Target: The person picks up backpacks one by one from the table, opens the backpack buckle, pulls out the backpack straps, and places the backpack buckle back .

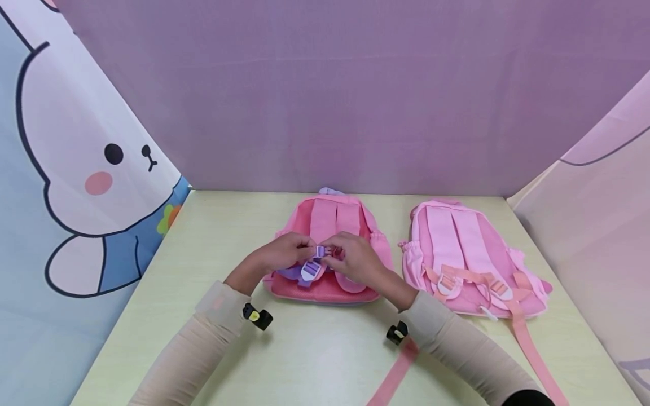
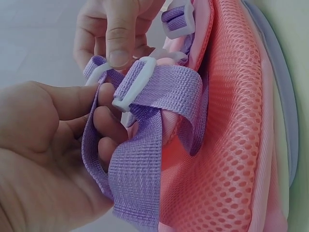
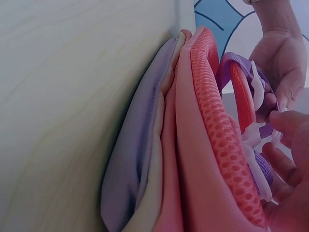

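Note:
A pink backpack (image 1: 335,292) with a coral mesh back panel (image 2: 227,125) lies straps up in front of me. Over its lower half my left hand (image 1: 286,251) pinches a purple webbing strap (image 2: 99,145) close to a small whitish buckle (image 2: 99,72). My right hand (image 1: 352,256) meets it from the other side, its thumb and fingers pinching the same buckle. Just below, a white slider (image 2: 137,84) carries looped purple webbing. A second slider (image 2: 178,20) sits on the other shoulder strap. The right palm partly hides that side in the right wrist view.
To the right lies another pink backpack (image 1: 474,242), with orange-pink webbing (image 1: 530,338) running over the table's front. One more webbing end (image 1: 393,375) passes by the right sleeve. A purple cloth wall (image 1: 355,101) stands behind the pale table (image 1: 223,225).

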Demonstrator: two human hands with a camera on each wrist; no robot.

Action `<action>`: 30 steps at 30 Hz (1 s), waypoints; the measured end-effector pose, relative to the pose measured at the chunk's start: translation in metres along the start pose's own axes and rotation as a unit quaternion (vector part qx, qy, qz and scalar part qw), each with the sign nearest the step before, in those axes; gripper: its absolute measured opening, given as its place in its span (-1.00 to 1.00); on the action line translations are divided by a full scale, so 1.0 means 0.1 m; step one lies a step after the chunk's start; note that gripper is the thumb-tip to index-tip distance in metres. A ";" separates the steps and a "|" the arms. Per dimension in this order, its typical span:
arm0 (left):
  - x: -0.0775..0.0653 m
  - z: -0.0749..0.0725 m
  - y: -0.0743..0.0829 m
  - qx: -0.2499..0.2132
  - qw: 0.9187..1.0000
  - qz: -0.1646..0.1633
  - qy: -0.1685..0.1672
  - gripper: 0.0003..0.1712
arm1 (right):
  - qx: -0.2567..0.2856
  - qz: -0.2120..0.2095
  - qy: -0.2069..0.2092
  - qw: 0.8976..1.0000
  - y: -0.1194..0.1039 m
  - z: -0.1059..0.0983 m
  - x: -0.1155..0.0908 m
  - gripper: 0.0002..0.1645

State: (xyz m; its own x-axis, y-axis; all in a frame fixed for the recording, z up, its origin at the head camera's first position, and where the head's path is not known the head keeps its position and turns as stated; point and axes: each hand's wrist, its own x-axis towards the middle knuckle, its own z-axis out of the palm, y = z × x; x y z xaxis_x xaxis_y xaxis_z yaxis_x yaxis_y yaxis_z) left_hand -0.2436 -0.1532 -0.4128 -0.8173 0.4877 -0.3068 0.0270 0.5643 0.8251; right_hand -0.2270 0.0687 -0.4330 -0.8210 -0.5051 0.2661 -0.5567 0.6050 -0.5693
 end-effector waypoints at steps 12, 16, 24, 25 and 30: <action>0.01 0.02 0.01 0.011 1.000 -0.002 -0.003 -0.82 | 0.002 -0.004 -0.005 1.000 0.03 0.01 0.00 -0.70; 0.01 0.01 0.01 -0.002 1.000 -0.008 -0.003 -0.82 | 0.003 -0.006 -0.002 1.000 0.03 0.01 0.00 -0.71; 0.03 0.04 0.01 0.003 1.000 0.013 -0.005 -0.80 | 0.010 -0.005 -0.005 1.000 0.03 0.03 0.00 -0.70; 0.03 0.04 0.01 0.004 1.000 0.014 -0.005 -0.79 | 0.011 -0.005 -0.006 1.000 0.03 0.03 0.00 -0.70; 0.01 0.02 0.00 0.006 1.000 0.008 -0.005 -0.82 | 0.008 -0.009 -0.003 1.000 0.03 0.03 0.00 -0.71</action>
State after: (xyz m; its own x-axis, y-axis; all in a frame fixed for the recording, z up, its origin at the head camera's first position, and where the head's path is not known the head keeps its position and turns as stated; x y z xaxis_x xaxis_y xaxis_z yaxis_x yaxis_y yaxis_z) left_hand -0.2433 -0.1516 -0.4135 -0.8111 0.5028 -0.2988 0.0466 0.5648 0.8239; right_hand -0.2281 0.0690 -0.4372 -0.8096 -0.5199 0.2725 -0.5699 0.5849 -0.5772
